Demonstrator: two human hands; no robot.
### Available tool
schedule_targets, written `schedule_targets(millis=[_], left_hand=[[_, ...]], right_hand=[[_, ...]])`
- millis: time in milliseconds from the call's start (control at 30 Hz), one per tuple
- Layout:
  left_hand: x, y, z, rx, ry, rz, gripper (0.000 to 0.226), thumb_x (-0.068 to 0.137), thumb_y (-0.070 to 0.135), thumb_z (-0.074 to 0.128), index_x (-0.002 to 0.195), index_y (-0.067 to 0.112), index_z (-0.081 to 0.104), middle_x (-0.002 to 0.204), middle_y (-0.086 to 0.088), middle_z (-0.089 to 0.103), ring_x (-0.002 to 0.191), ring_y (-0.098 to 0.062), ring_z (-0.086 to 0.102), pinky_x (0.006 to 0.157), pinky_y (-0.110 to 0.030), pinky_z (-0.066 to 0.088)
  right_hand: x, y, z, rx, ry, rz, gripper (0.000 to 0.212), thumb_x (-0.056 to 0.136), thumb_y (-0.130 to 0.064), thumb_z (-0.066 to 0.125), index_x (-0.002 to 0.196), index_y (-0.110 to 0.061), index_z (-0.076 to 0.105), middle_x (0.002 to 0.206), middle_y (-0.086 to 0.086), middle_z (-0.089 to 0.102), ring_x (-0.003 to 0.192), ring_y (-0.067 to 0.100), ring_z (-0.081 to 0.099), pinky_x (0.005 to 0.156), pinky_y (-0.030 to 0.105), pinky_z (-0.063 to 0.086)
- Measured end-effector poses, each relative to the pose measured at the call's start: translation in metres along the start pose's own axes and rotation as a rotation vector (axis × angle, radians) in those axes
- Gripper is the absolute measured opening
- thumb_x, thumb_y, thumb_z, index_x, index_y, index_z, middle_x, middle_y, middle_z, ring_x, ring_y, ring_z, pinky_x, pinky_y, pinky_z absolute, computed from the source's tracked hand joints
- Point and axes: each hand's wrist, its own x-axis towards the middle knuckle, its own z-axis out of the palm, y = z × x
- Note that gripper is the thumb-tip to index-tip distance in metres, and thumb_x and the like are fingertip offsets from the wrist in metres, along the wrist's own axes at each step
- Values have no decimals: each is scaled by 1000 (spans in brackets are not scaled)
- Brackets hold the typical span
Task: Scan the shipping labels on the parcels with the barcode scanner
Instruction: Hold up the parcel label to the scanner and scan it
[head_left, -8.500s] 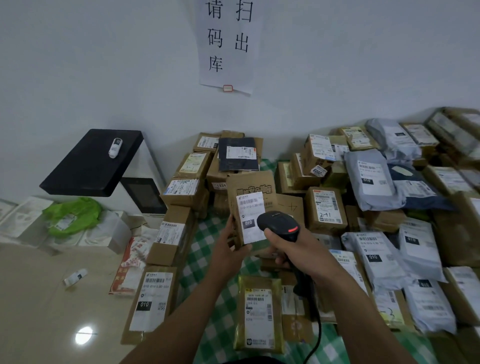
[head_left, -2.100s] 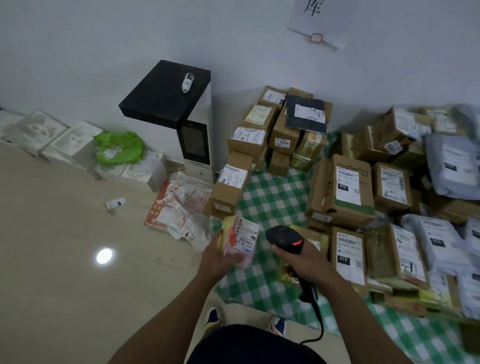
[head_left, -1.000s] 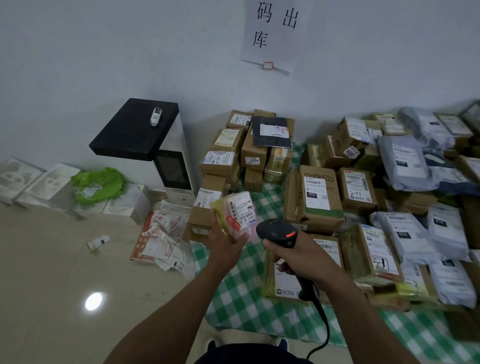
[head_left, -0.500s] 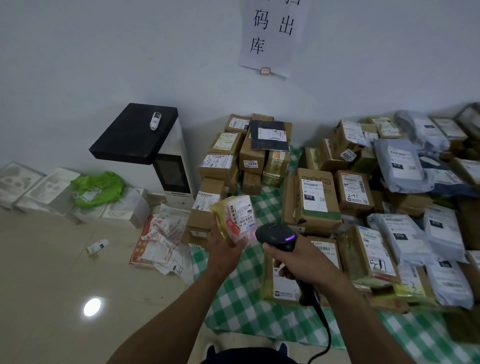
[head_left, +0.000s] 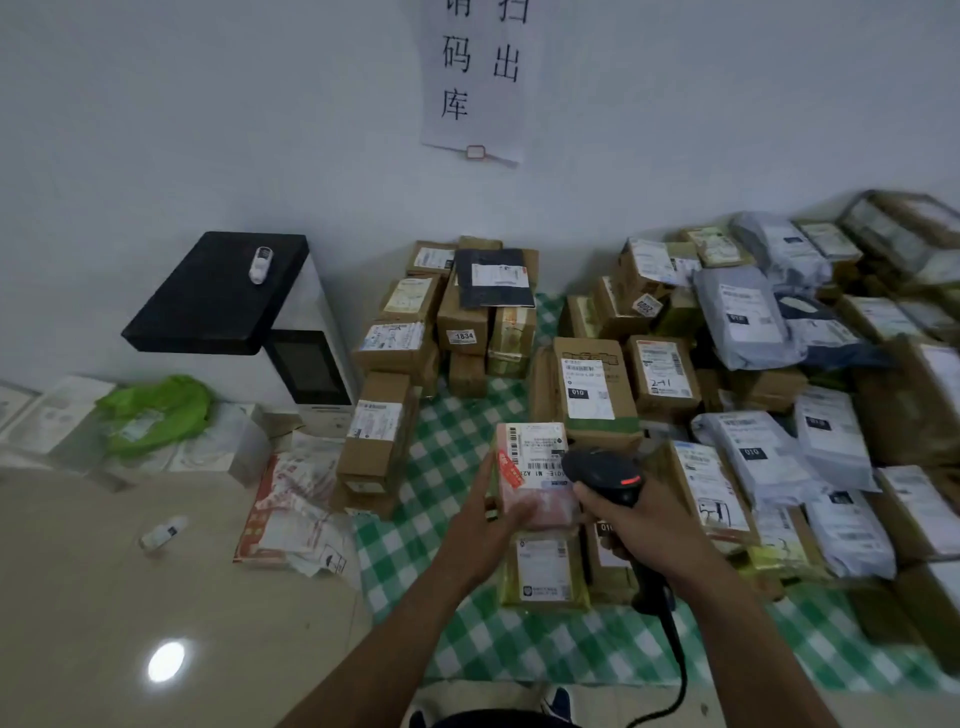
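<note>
Left fingers: curled under the lower end of the small parcel, thumb lying up its left edge; the left hand holds it up.
Right fingers: wrapped round the grip of the barcode scanner, which the right hand grasps.
Small parcel: pinkish wrap, white shipping label facing the camera, just left of the scanner head; it perhaps touches it, but blur hides this.
Scanner: black, red light lit, cable trailing down.
Beneath: yellow-taped parcel on the green checked cloth.
Around: cardboard boxes and grey mailer bags behind and right; white machine at left.
</note>
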Motion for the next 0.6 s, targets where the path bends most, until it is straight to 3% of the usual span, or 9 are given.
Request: schedule_targets(millis=[100,233,300,367,433,500,600], left_hand=[[4,6,27,7,-52,18,71,98,46,66,146,64,17,137,15,60,115,4,62,94,-22,56],[12,6,63,-39,-110,27,71,88,56,72,132,81,21,145,11,58,126,-8,62,105,-42,54],[17,13,80,-12,-127,29,70,93,51,69,133,77,17,143,16,58,125,-1,60,105,-33,53],[21,19,93,21,-139,35,62,101,36,64,129,70,20,135,22,58,118,10,59,99,-20,53],[21,28,104,64,-140,37,60,103,35,63,139,63,25,140,20,56,126,3,58,104,-25,52],[24,28,115,103,-139,84,67,101,45,62,156,50,23,151,16,51,136,-5,53,110,-39,49],[35,9,134,185,-88,133,72,100,56,56,161,43,21,154,19,48,139,-8,50,110,-48,47]], right_hand=[[-4,14,-21,32,62,33,13,94,-32,76,103,-23,74,76,4,75,57,14,62,51,23,50],[-6,32,-47,43,127,68,19,92,-31,78,104,-17,72,71,3,73,52,8,63,49,20,49],[-6,38,-58,24,145,73,19,93,-32,77,105,-18,71,68,1,72,52,11,64,50,21,49],[-5,44,-69,16,158,72,16,94,-32,77,101,-18,72,72,11,74,55,14,65,54,25,52],[-4,49,-78,23,156,70,17,94,-32,77,101,-16,73,77,15,75,59,18,68,59,30,54],[-2,51,-85,32,144,63,18,93,-33,76,104,-18,73,79,10,77,64,20,70,60,30,55],[-1,51,-93,49,130,37,15,94,-32,76,106,-26,71,83,6,78,65,17,70,58,25,55]])
